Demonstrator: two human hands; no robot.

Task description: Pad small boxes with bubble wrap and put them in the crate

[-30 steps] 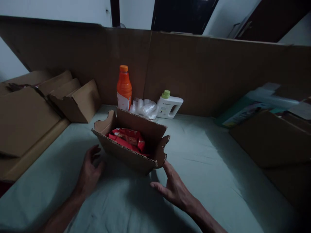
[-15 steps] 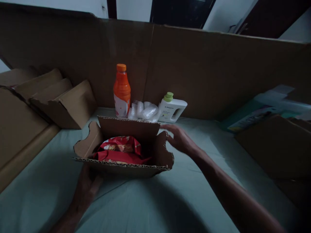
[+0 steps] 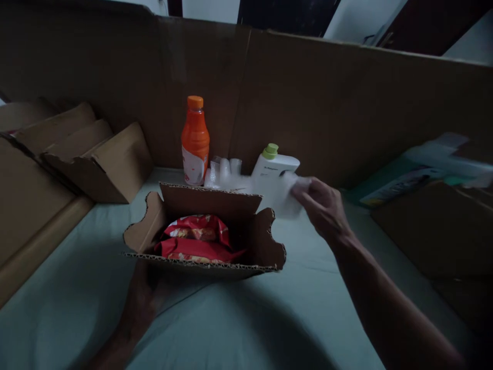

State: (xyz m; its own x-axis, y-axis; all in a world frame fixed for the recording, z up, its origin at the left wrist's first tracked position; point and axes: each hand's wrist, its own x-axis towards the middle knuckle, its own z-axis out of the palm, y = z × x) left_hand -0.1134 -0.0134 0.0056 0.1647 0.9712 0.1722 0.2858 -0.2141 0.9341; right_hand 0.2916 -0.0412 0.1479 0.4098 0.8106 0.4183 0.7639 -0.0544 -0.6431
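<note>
In the middle of the head view a small open cardboard box [image 3: 210, 203] holds red snack packets [image 3: 200, 239]. My left hand [image 3: 142, 298] grips the box low on its near left side; the fingers are partly hidden beneath it. To the right of the box, my right hand [image 3: 323, 205] is closed on translucent plastic wrap [image 3: 279, 192], smeared by motion. The wrap hangs in front of a white jug with a green cap [image 3: 271, 151]. More bubble wrap [image 3: 223, 172] lies behind the box, beside an orange bottle [image 3: 195, 141].
Cardboard boxes [image 3: 127, 159] stand at the left. A tall cardboard panel [image 3: 308, 103] closes off the back. At the right, a green plastic pack [image 3: 400, 177] leans by another cardboard box [image 3: 419, 241]. A pale green cloth [image 3: 239, 329] covers the surface.
My right hand has left the box's far right corner, moved right, and taken hold of the plastic wrap. My left hand stays at the box.
</note>
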